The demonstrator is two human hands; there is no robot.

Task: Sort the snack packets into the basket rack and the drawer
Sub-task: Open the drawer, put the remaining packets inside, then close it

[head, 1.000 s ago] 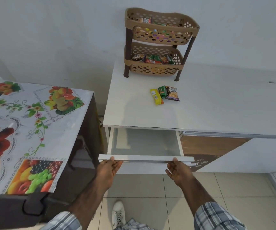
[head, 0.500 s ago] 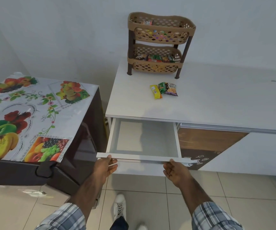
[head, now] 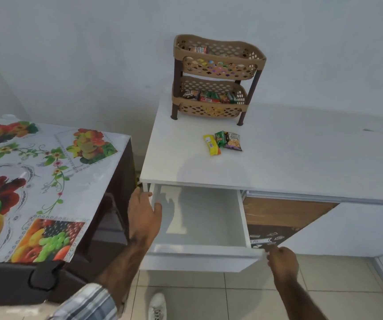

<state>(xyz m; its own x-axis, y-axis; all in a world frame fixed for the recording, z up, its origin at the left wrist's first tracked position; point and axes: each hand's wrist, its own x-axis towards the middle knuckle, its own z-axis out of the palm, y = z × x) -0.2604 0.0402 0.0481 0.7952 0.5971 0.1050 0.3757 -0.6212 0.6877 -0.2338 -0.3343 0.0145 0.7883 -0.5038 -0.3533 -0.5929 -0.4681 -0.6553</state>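
Note:
The white drawer (head: 199,259) stands pulled far out under the counter, and its inside is bare. My left hand (head: 143,213) hovers open over the drawer's left wall, holding nothing. My right hand (head: 282,262) is curled on the right end of the drawer front. Three snack packets lie together on the counter: yellow (head: 211,144), green (head: 220,138) and purple (head: 232,141). Behind them stands the two-tier brown basket rack (head: 220,70), with several packets in the lower tier (head: 209,97) and one showing in the upper tier (head: 198,50).
A white counter top (head: 301,162) runs to the right along the wall. A table with a fruit-print cloth (head: 47,169) stands close on the left of the drawer. A brown panel (head: 278,211) sits right of the drawer. Below are floor tiles and my shoe (head: 157,306).
The drawer has come farther out. My left hand has let go of the drawer front and risen to the left wall. My right hand has slid to the front's right end.

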